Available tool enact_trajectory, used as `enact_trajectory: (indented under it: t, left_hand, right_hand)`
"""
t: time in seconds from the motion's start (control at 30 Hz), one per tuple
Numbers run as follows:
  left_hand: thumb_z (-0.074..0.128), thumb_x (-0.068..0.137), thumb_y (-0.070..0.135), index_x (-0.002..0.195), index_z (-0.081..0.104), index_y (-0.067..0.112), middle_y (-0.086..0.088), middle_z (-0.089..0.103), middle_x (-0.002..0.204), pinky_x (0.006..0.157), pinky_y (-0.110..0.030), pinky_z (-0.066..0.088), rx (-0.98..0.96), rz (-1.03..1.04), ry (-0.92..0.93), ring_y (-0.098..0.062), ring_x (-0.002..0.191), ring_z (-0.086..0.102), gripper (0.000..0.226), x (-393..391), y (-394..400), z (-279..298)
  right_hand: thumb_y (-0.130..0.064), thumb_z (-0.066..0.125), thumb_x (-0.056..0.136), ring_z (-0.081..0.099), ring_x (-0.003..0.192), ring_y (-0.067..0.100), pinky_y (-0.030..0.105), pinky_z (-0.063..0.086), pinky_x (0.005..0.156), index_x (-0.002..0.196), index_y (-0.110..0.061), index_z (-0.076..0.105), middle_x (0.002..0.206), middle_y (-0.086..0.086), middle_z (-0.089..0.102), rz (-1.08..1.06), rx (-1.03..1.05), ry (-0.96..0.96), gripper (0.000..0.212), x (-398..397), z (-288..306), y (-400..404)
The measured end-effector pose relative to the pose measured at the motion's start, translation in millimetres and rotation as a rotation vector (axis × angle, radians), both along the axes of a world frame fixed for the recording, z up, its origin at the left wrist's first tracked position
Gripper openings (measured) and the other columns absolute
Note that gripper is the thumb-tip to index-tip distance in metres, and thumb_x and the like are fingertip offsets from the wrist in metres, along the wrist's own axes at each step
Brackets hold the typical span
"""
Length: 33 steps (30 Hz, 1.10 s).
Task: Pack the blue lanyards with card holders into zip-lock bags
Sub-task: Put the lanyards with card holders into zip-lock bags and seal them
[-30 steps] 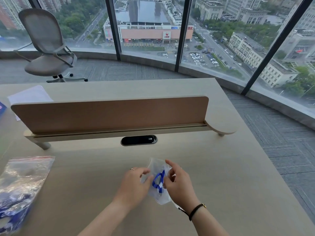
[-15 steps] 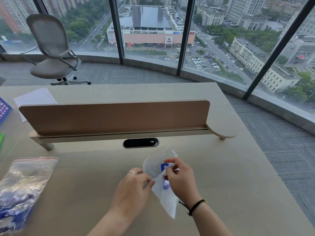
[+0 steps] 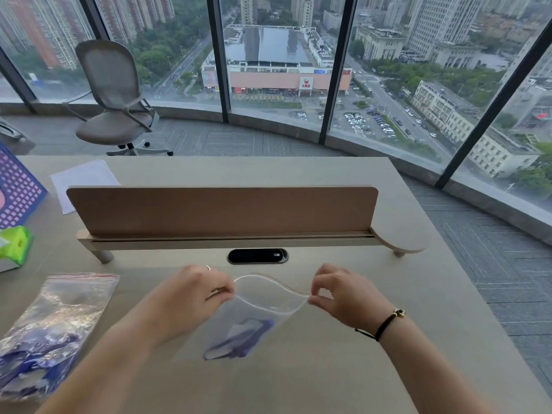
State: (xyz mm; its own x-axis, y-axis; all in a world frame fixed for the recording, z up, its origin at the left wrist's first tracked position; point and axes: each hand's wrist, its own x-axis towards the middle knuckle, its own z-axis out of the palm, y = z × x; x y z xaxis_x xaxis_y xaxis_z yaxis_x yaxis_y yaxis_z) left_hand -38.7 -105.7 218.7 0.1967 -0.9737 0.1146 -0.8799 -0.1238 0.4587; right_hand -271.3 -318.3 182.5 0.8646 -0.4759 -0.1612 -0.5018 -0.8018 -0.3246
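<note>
Both hands up over near-centre of worktop, holding one small zip-lock bag betw. them. Left hand: grip closed, thumb + fingers pinching bag's left top corner; ring on one finger. Right hand: grip closed too, fingertips pinching right top corner; black cord bracelet at wrist. Bag mouth gapes open, far lip w/ red line bowed away from near lip. Bag hangs tilted, bottom toward near-left, over the worktop; can't tell if it touches.

Blue lanyard w/ card holder sits inside, bunched in lower part of bag.

Near left: larger clear bag lying flat on worktop, red-lined top to the far side, more blue lanyards inside, well apart from the hands. Far left edge: green box, purple patterned board, white paper sheet. Across mid-worktop: brown divider panel on a raised shelf, black oval cable port just near side of it. Beyond: grey office chair, floor-to-ceiling windows.
</note>
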Motion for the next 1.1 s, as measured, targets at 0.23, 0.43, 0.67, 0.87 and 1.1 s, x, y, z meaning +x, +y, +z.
enact_trajectory:
  t: [0.23,0.43,0.67,0.87,1.1]
  left_hand:
    - [0.072,0.089,0.027,0.086,0.073,0.032,0.023,0.070,0.077,0.072,-0.010,0.044,0.033,0.028,-0.006,0.008,0.076,0.060,0.005,19.7,35.6,9.6]
    - [0.075,0.088,0.023,0.090,0.074,0.031,0.021,0.073,0.079,0.073,-0.019,0.052,0.004,0.171,0.093,0.000,0.075,0.067,0.008,32.1,66.9,15.0]
    - [0.078,0.085,0.019,0.102,0.067,0.030,0.015,0.076,0.078,0.081,-0.026,0.057,0.009,0.433,0.364,-0.007,0.079,0.073,0.024,49.5,114.7,-1.2]
    - [0.082,0.080,0.006,0.080,0.075,0.028,0.002,0.077,0.078,0.079,-0.033,0.059,-0.067,0.579,0.502,-0.017,0.077,0.074,0.023,74.7,174.9,-13.4]
    - [0.079,0.081,0.009,0.078,0.077,0.018,-0.005,0.077,0.074,0.067,-0.023,0.054,-0.265,0.847,0.737,-0.012,0.067,0.066,0.010,121.3,271.3,-19.8]
  right_hand:
    - [-0.034,0.072,0.083,0.063,0.092,0.007,0.029,0.051,0.083,0.099,-0.034,0.050,0.098,-0.013,0.067,0.056,0.192,-0.115,0.027,26.9,-3.7,30.1]
    - [-0.018,0.064,0.091,0.056,0.074,0.004,0.023,0.046,0.074,0.099,-0.024,0.068,0.080,-0.017,0.060,0.085,0.158,-0.156,0.011,48.3,-3.0,38.3]
    - [-0.018,0.061,0.093,0.054,0.072,0.004,0.014,0.040,0.069,0.083,-0.023,0.066,0.081,-0.014,0.056,0.141,0.137,-0.300,0.012,77.9,10.6,65.0]
    - [-0.022,0.065,0.092,0.062,0.079,0.010,0.022,0.052,0.071,0.081,-0.029,0.061,0.083,-0.009,0.065,0.133,0.324,-0.356,0.014,115.0,17.7,115.5]
    - [-0.023,0.078,0.083,0.059,0.058,0.004,0.021,0.049,0.059,0.071,-0.019,0.067,0.066,-0.003,0.069,0.132,0.527,-0.344,0.017,182.9,6.8,189.9]
